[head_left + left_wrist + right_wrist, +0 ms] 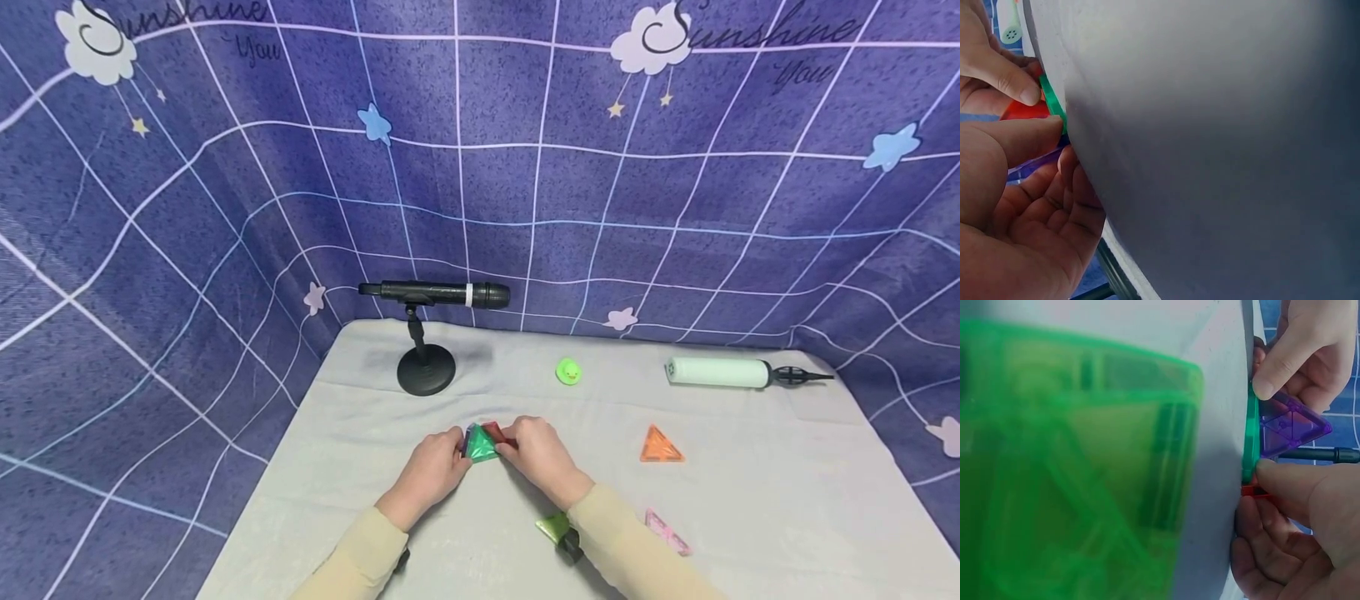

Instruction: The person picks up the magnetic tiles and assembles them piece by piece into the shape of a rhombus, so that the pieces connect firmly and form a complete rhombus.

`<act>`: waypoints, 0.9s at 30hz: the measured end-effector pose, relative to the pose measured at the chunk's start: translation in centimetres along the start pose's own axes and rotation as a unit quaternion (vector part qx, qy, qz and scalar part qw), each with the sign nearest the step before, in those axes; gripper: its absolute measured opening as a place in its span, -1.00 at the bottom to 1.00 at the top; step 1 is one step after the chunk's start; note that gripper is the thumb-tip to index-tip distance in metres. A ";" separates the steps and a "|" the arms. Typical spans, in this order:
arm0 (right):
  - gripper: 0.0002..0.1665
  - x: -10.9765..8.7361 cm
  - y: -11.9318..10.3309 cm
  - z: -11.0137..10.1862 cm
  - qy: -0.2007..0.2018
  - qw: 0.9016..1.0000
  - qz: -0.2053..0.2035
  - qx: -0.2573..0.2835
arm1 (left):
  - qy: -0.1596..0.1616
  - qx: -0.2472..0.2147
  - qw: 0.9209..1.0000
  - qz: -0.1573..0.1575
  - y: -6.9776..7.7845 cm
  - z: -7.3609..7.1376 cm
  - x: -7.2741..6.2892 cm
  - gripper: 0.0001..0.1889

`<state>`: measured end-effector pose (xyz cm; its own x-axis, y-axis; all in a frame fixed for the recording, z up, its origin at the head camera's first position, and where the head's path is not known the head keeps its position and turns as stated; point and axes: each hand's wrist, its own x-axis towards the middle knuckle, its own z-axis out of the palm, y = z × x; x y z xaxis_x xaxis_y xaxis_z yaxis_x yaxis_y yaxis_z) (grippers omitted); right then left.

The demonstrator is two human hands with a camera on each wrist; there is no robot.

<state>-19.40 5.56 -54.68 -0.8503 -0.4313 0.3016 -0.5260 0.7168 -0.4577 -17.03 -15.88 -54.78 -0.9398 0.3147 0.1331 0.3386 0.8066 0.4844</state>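
Left hand grips one translucent purple plastic triangle left of one translucent green plastic triangle; right hand grips one translucent red plastic tile at its right.

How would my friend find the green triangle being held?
On the white table, find the black microphone. Closer in, the left hand and right hand hold the green triangle. A purple tile and red tile sit beside it; it's deeper green than the lime tile by the right sleeve.
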 end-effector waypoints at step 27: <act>-0.86 0.4 -0.8 -0.2 0.003 0.991 -0.089 -0.104 | 0.000 0.052 0.998 0.022 0.7 0.0 -0.2 -0.75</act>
<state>-19.37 4.94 -53.99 -0.7438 -0.5584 0.3673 -0.6520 0.7272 -0.2148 -16.65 -15.36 -54.47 -0.9241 0.3502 0.1529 0.3821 0.8397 0.3859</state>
